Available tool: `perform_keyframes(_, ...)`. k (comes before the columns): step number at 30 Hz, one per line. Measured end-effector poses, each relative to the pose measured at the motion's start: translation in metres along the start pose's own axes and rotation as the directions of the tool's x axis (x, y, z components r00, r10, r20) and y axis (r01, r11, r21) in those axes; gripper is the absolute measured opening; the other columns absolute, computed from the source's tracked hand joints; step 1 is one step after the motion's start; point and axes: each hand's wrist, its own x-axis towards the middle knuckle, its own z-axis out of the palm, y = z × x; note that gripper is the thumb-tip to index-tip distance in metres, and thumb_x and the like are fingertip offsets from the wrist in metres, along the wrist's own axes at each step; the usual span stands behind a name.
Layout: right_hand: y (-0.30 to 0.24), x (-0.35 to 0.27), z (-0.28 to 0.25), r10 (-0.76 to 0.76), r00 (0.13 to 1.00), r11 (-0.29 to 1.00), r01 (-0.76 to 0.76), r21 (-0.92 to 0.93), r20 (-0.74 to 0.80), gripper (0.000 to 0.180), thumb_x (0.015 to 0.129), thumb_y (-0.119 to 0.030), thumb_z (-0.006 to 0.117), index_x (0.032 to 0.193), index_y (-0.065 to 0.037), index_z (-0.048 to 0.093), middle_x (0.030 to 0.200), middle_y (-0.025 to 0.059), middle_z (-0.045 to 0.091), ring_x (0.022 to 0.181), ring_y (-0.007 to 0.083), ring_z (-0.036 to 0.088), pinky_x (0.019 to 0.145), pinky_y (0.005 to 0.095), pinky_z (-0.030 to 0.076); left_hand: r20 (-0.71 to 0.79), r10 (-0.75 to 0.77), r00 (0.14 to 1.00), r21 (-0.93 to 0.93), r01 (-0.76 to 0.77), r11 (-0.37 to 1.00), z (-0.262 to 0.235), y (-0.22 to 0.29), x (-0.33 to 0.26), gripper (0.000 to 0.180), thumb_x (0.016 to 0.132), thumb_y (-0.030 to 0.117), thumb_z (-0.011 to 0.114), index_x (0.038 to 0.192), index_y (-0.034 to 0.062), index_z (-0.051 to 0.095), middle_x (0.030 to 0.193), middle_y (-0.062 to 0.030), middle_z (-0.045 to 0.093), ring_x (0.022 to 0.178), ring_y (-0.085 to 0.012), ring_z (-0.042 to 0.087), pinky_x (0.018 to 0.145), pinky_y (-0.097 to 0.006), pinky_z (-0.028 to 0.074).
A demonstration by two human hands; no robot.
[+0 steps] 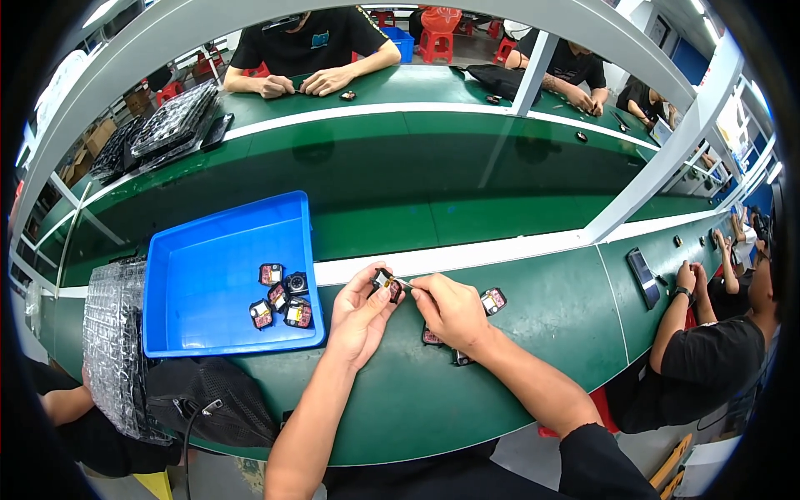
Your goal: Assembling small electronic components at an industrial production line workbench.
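Observation:
My left hand (360,323) is closed on a small black electronic module (384,282), held up between thumb and fingers, with yellow and reddish parts on its face. My right hand (454,310) pinches a thin silver tool (404,284); its tip meets the module's right side, and its exact kind is too small to tell. Beyond my right hand another module (493,300) lies on the green table (533,350). Two more sit close under my right hand and wrist, a module (431,336) and a partly covered module (462,358).
A blue bin (208,287) left of my hands holds several similar modules (277,294). Bubble-wrapped trays (117,350) and a black bag (208,400) lie at the left. A phone (642,278) rests at the right. White frame posts (658,158) stand ahead; people sit around.

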Motion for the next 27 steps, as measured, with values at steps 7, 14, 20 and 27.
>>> perform_keyframes(7, -0.0004, -0.0001, 0.001, -0.005, 1.0, 1.0, 0.005, -0.016, -0.001, 0.012, 0.095, -0.006, 0.074, 0.105, -0.002, 0.07, 0.089, 0.013, 0.073, 0.072, 0.0332, 0.072, 0.062, 0.0411, 0.057, -0.011, 0.002, 1.0, 0.002, -0.002, 1.0, 0.0009, 0.0, -0.0007, 0.046, 0.099, -0.002, 0.071, 0.142, -0.0005, 0.056, 0.129, -0.0097, 0.062, 0.116, -0.0215, 0.066, 0.106, -0.04, 0.055)
perform_keyframes(14, -0.0009, -0.0006, 0.0003, -0.006, 1.0, 0.999, 0.006, -0.033, 0.005, 0.012, 0.095, -0.006, 0.074, 0.105, -0.002, 0.069, 0.089, 0.0128, 0.072, 0.072, 0.0327, 0.072, 0.062, 0.0412, 0.057, -0.057, 0.012, 0.998, 0.122, -0.005, 0.992, 0.0024, -0.0006, -0.0011, 0.045, 0.099, 0.001, 0.073, 0.141, -0.0022, 0.056, 0.129, -0.0105, 0.062, 0.113, -0.0212, 0.068, 0.103, -0.039, 0.057)
perform_keyframes(20, -0.0012, -0.0004, -0.0001, -0.01, 1.0, 0.999, 0.01, -0.046, 0.019, 0.014, 0.094, -0.006, 0.074, 0.107, -0.002, 0.069, 0.089, 0.0124, 0.072, 0.072, 0.0323, 0.072, 0.062, 0.0414, 0.057, -0.053, 0.029, 0.998, 0.139, -0.021, 0.99, 0.0009, -0.0016, -0.0009, 0.045, 0.1, 0.003, 0.073, 0.142, -0.0033, 0.056, 0.128, -0.0106, 0.062, 0.112, -0.0215, 0.069, 0.102, -0.038, 0.058)
perform_keyframes(27, -0.0005, -0.0007, -0.0012, -0.034, 0.998, 0.998, 0.036, -0.045, 0.05, 0.015, 0.095, -0.006, 0.071, 0.11, -0.004, 0.067, 0.094, 0.0121, 0.071, 0.079, 0.0342, 0.072, 0.063, 0.0441, 0.058, -0.065, 0.048, 0.997, 0.103, -0.041, 0.994, 0.0011, -0.004, -0.0016, 0.049, 0.1, 0.004, 0.073, 0.145, -0.0042, 0.055, 0.127, -0.0111, 0.064, 0.111, -0.0225, 0.07, 0.101, -0.038, 0.058)
